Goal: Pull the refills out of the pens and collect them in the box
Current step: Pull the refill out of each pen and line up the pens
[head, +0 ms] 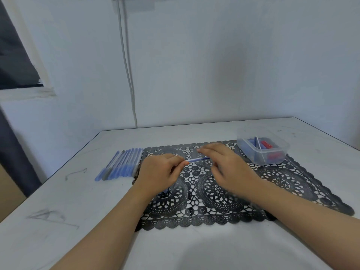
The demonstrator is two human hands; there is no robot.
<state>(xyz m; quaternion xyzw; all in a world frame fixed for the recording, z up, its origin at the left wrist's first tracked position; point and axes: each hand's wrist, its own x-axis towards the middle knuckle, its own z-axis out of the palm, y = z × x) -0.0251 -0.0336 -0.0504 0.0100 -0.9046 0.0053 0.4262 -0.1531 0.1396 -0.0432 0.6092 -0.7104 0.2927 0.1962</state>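
A clear blue pen (198,159) lies level between my two hands above the black lace mat (224,193). My left hand (161,172) pinches its left end. My right hand (226,164) covers its right end, fingers curled over it; the grip there is blurred. A row of several blue pens (122,164) lies side by side on the table left of the mat. A clear plastic box (263,149) sits at the mat's far right corner with blue and red pieces and a thin refill inside.
The white table (78,201) carries some pencil marks on its left side. A wall rises right behind the table, with a white cable (128,75) running down it. The table's left edge drops off near a dark curtain (11,152).
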